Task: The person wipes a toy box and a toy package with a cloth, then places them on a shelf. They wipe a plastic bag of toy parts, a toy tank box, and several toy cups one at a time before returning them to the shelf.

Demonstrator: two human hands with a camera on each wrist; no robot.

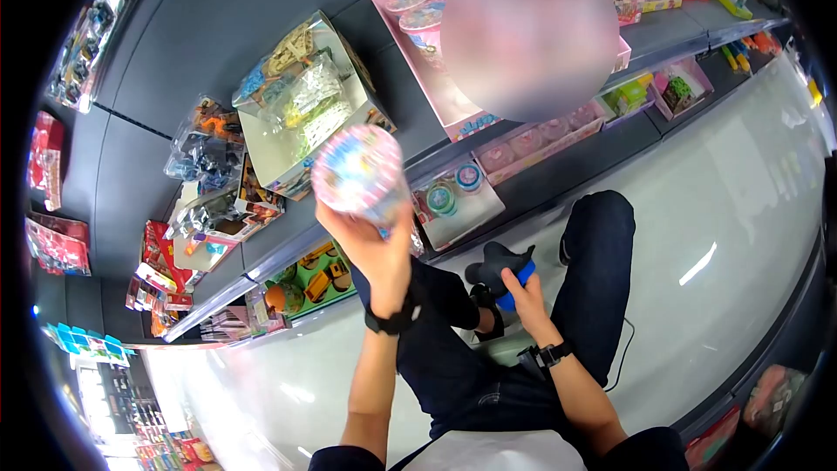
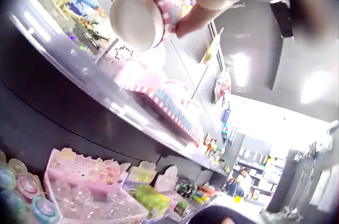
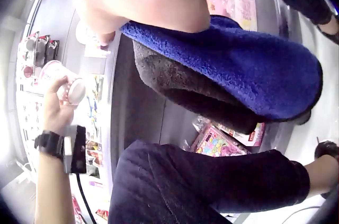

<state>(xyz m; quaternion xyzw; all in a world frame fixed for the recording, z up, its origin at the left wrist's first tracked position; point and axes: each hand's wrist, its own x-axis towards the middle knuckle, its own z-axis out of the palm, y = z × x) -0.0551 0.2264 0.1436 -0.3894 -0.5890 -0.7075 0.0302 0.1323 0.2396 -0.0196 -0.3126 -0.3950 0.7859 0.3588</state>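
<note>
Grip: your left hand [image 1: 370, 244] curls its fingers round the pink patterned tub [image 1: 357, 170], raised clear of the shelf [image 1: 558, 179] | your right hand [image 1: 526, 296] clutches a blue-and-grey cloth [image 1: 495, 263] by your knee (well apart from the tub) | progress: tub is off the shelf; wiping and reshelving look left to do.

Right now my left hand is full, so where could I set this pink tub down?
Bare dark shelf lies right of the white tray, under the pink display boxes. The pale floor past the cloth in the right hand is free too. Left of the tub, toy packs crowd the shelves.
</note>
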